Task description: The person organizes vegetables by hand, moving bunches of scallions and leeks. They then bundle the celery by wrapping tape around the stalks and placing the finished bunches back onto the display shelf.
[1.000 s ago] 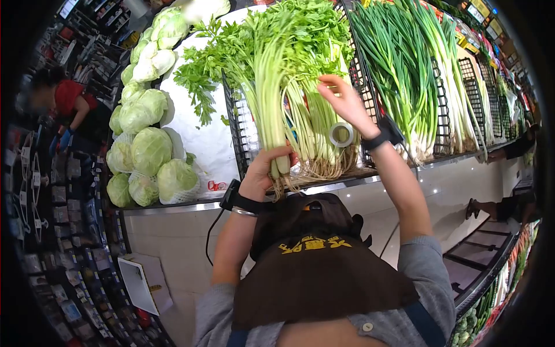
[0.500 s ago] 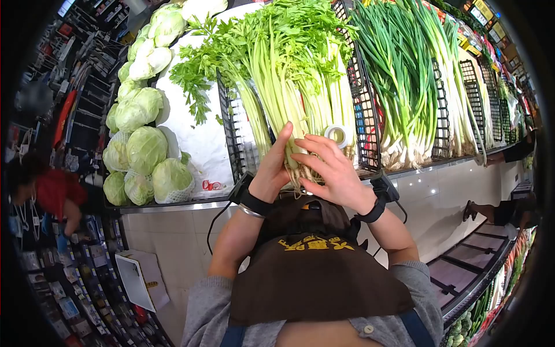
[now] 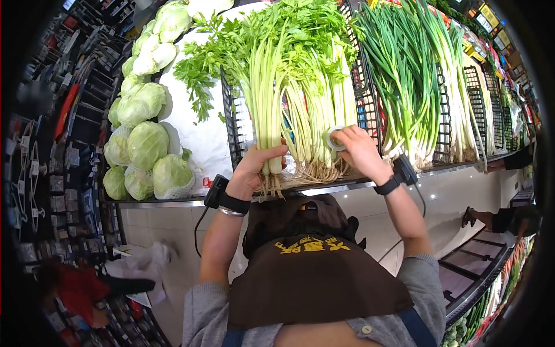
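Note:
My left hand [image 3: 255, 166] is wrapped round a bunch of celery [image 3: 268, 101] just above its roots, which hang down below the palm at the front edge of the display. To the right, my right hand [image 3: 361, 152] has its thumb and fingers closed on a white roll of tape [image 3: 333, 139], over the remaining celery [image 3: 324, 113]. That celery lies in a black plastic crate [image 3: 229, 110], leaves away from me and thin brown roots towards me.
Several cabbages [image 3: 148, 144] line the left side by a white surface [image 3: 199, 141]. Green onions [image 3: 404, 87] fill crates on the right. A metal edge [image 3: 173, 203] runs along the front. A person in red [image 3: 81, 295] is at the lower left; another person's hand [image 3: 496, 165] shows at the right.
My hands have moved apart. The left has gathered a celery bunch and shifted it left; the right has gone right and taken hold of the tape roll. The person in red has moved nearer.

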The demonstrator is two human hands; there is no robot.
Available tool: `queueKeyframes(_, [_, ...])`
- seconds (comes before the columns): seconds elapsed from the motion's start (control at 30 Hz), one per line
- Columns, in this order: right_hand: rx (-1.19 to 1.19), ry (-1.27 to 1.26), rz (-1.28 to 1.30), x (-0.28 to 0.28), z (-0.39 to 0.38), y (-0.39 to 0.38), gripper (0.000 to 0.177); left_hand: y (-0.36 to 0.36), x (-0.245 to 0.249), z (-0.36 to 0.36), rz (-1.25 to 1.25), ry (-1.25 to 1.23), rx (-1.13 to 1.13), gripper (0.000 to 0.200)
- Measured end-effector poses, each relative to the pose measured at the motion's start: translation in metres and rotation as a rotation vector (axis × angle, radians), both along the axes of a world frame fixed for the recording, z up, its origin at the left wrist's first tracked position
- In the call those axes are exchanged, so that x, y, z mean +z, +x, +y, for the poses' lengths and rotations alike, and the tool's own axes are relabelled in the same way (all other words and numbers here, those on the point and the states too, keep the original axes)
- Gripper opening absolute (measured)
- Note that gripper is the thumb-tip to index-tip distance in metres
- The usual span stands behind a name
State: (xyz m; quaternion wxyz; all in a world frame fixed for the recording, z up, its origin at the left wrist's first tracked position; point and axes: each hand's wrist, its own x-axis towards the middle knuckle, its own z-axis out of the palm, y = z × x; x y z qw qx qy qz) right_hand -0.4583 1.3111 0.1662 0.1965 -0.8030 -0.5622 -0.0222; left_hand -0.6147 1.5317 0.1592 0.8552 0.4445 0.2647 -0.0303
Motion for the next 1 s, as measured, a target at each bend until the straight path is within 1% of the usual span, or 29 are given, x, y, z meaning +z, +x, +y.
queueKeyframes(0.03, [0.027, -0.029, -0.103, -0.008, 0.002, 0.005, 0.042, -0.001, -0.002, 0.001, -0.031, -0.048, -0.002, 0.034])
queueKeyframes(0.07, [0.053, -0.058, -0.208, -0.014, 0.004, 0.011, 0.042, -0.002, -0.002, 0.001, -0.031, -0.046, -0.003, 0.034])
queueKeyframes(0.1, [0.053, -0.056, -0.211, -0.016, 0.001, 0.017, 0.042, -0.003, -0.001, 0.000, -0.014, 0.010, -0.008, 0.034])
queueKeyframes(0.13, [0.090, -0.021, -0.142, -0.010, 0.002, 0.020, 0.044, -0.004, 0.000, -0.001, 0.002, 0.066, -0.011, 0.035])
queueKeyframes(0.17, [0.129, 0.012, -0.073, -0.003, 0.002, 0.022, 0.047, -0.004, 0.000, -0.001, -0.003, 0.066, -0.008, 0.035])
queueKeyframes(0.2, [0.132, 0.012, -0.078, 0.004, 0.002, 0.022, 0.047, -0.005, -0.001, -0.001, 0.030, 0.109, -0.010, 0.033])
queueKeyframes(0.27, [0.056, 0.185, 0.695, 0.019, 0.002, 0.022, 0.046, -0.002, 0.006, -0.002, 0.057, 0.148, -0.005, 0.031])
queueKeyframes(0.3, [0.120, 0.266, 1.041, 0.023, 0.003, 0.021, 0.047, -0.001, 0.011, -0.003, 0.039, 0.134, -0.027, 0.029])
queueKeyframes(0.33, [0.126, 0.257, 1.038, 0.025, 0.004, 0.019, 0.047, -0.001, 0.017, -0.005, 0.022, 0.121, -0.047, 0.027])
queueKeyframes(0.37, [0.164, 0.309, 1.224, 0.026, 0.006, 0.017, 0.048, 0.000, 0.020, -0.007, 0.018, 0.118, -0.038, 0.027])
queueKeyframes(0.4, [0.202, 0.359, 1.411, 0.027, 0.009, 0.013, 0.050, 0.002, 0.023, -0.009, -0.018, 0.047, -0.050, 0.029])
queueKeyframes(0.43, [0.204, 0.392, 1.429, 0.028, 0.014, 0.004, 0.050, 0.003, 0.024, -0.011, -0.054, -0.025, -0.063, 0.031])
queueKeyframes(0.47, [0.218, 0.417, 1.458, 0.029, 0.017, -0.002, 0.047, 0.004, 0.024, -0.014, -0.057, -0.027, -0.054, 0.031])
queueKeyframes(0.53, [0.234, 0.424, 1.416, 0.020, 0.021, -0.007, 0.048, 0.005, 0.022, -0.018, -0.058, -0.032, -0.035, 0.031])
queueKeyframes(0.6, [0.201, 0.406, 1.404, 0.017, 0.022, -0.012, 0.046, 0.006, 0.014, -0.019, -0.076, -0.030, -0.026, 0.030])
queueKeyframes(0.67, [0.197, 0.334, 1.324, 0.019, 0.022, -0.016, 0.044, 0.009, 0.008, -0.021, -0.018, 0.041, 0.049, 0.026])
queueKeyframes(0.7, [0.193, 0.333, 1.301, 0.017, 0.022, -0.016, 0.040, 0.009, 0.006, -0.023, -0.019, 0.041, 0.049, 0.026])
queueKeyframes(0.73, [0.193, 0.334, 1.299, 0.017, 0.022, -0.015, 0.040, 0.010, 0.008, -0.026, -0.017, 0.097, 0.083, 0.025])
queueKeyframes(0.77, [0.178, 0.307, 1.231, 0.017, 0.021, -0.013, 0.037, 0.011, 0.010, -0.027, -0.016, 0.154, 0.116, 0.023])
queueKeyframes(0.8, [0.162, 0.282, 1.163, 0.017, 0.021, -0.012, 0.033, 0.011, 0.012, -0.025, -0.019, 0.156, 0.113, 0.023])
queueKeyframes(0.83, [0.161, 0.285, 1.163, 0.020, 0.023, -0.011, 0.033, 0.009, 0.015, -0.021, -0.014, 0.144, 0.085, 0.023])
queueKeyframes(0.9, [0.258, 0.240, 0.526, 0.026, 0.033, -0.014, 0.025, 0.006, 0.022, -0.014, -0.005, 0.134, 0.051, 0.022])
queueKeyframes(0.93, [0.252, 0.245, 0.527, 0.026, 0.035, -0.018, 0.025, 0.007, 0.026, -0.010, 0.007, 0.138, 0.028, 0.020])
queueKeyframes(1.0, [0.185, 0.050, 0.465, 0.024, 0.038, -0.023, 0.018, 0.008, 0.029, -0.007, 0.019, 0.143, -0.001, 0.018])
